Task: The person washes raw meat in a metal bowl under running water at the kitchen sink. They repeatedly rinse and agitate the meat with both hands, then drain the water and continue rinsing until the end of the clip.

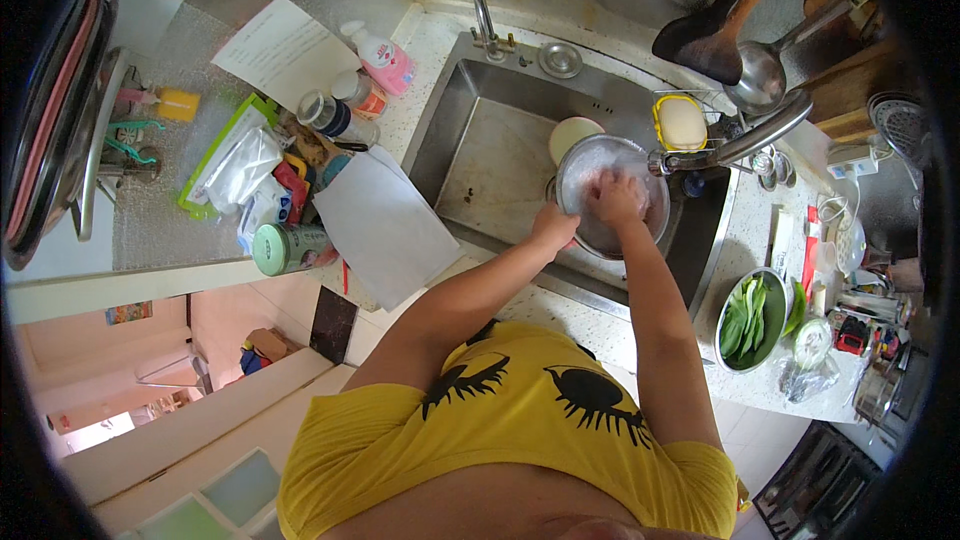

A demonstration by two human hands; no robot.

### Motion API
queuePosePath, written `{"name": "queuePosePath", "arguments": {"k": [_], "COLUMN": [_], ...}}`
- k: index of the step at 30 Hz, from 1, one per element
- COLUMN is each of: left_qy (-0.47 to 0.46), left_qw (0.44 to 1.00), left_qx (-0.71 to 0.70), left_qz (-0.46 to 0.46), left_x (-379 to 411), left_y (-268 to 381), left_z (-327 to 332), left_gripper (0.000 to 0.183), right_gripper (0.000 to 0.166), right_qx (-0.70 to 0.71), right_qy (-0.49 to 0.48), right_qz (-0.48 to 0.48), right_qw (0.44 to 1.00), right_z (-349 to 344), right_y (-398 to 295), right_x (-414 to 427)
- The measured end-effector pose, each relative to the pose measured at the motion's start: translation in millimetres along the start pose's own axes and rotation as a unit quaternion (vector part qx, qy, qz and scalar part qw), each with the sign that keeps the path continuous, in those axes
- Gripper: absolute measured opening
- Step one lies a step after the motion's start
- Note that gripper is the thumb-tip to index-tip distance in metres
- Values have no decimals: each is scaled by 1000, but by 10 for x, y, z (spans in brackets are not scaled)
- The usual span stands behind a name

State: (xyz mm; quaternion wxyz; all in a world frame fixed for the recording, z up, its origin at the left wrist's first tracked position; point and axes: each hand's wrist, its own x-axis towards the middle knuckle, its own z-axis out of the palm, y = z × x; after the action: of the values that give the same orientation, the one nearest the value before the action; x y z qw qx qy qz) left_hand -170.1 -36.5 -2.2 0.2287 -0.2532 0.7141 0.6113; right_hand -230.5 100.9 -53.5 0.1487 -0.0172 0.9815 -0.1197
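Note:
Over the right part of the steel sink (pixel 480 142) is a round metal bowl (pixel 574 165), its inside whitish and wet. My left hand (pixel 556 229) grips the bowl's near left rim. Inside the bowl my right hand (pixel 621 197) has its fingers down in the contents; its fingertips are blurred, and whether they hold anything cannot be told. The curved metal spout (pixel 750 139) of a tap reaches in from the right, its end above the bowl. A pale round dish (pixel 576 136) lies in the sink behind the bowl, partly hidden by it.
Right of the sink stands a bowl of green leaves (pixel 744 322). A soap bar in a yellow-rimmed holder (pixel 681 122) sits at the back right. Papers (pixel 386 225), jars (pixel 322 112) and a pink pump bottle (pixel 386 64) stand left. A ladle (pixel 757 82) and dark spatula (pixel 701 41) hang above.

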Motion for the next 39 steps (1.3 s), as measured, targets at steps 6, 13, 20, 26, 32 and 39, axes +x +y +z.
{"name": "queuePosePath", "arguments": {"k": [6,13,20,26,32,39], "left_qy": [-49,-18,-9,-37,-39,-47], "left_qw": [998,1000,999,994,995,994], "left_qx": [-10,-17,-24,-90,-83,-91], "left_qz": [-36,14,-19,-50,-43,-37], "left_x": [137,41,29,78,40,13], "left_y": [-110,-47,-60,-118,21,50], "left_z": [-12,54,118,23,-24,-6], "left_gripper": [28,31,19,14,12,12], "right_gripper": [65,51,30,23,24,34], "right_qx": [20,43,-26,473,765,641], "right_qy": [-105,65,102,47,-13,63], "right_qz": [-92,42,-98,113,184,165], "right_qw": [990,996,990,873,617,747], "right_z": [-262,-363,242,-545,-480,-338], "right_y": [-140,-314,282,51,285,121], "right_x": [-264,-463,-114,-268,-122,-116]}}
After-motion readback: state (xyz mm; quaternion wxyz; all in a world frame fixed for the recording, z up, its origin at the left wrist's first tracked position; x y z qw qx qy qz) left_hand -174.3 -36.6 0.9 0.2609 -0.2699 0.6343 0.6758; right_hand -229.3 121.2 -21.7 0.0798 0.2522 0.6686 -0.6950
